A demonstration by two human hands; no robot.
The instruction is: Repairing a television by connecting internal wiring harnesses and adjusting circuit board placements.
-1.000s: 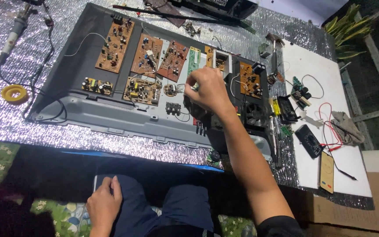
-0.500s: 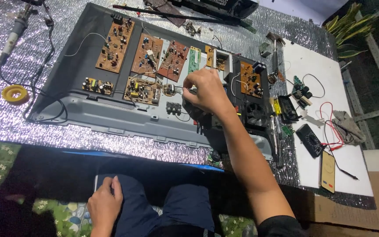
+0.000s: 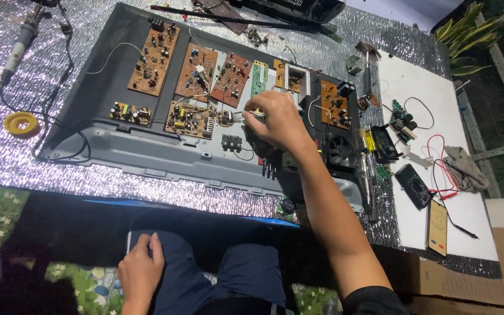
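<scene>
Under right hand (image 3: pixel 278 119), part hidden, unclear

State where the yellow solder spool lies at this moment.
In the head view, the yellow solder spool lies at the far left on the silver foil mat, just outside the grey panel's left edge, below the soldering iron.

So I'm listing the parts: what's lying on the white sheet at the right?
On the white sheet: a black multimeter with red leads, a grey rag, a tan flat device and small black parts. Anything under the rag is covered.
</scene>
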